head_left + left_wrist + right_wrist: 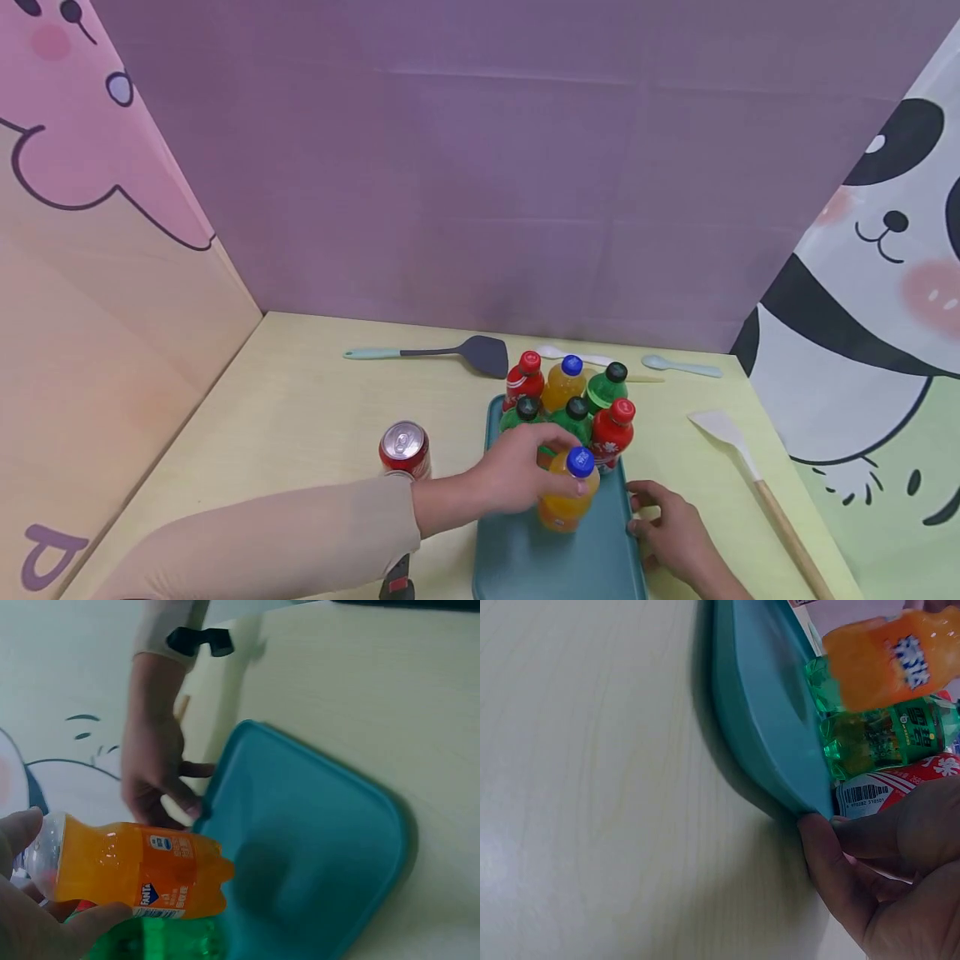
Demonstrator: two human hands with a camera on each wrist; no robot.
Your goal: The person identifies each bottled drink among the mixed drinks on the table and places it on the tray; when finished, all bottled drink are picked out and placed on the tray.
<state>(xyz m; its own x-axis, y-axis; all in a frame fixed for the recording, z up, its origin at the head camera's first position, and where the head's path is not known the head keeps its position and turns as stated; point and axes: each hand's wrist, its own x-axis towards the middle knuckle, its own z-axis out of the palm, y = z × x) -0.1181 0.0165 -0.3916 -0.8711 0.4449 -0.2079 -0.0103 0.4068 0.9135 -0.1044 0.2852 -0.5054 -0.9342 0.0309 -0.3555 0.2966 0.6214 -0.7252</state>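
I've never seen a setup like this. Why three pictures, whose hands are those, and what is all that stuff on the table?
No machine here: a person wears three cameras. The wide picture comes from the head, the other two from the wrists. The left hand grips an orange soda bottle with a blue cap, held over a teal tray. The left wrist view shows that bottle from close by. The right hand holds the tray's edge, seen up close in the right wrist view. Six more bottles, red, orange and green, stand at the tray's far end. On the table lie a red can, a dark spatula, a wooden-handled spatula and a pale spoon.
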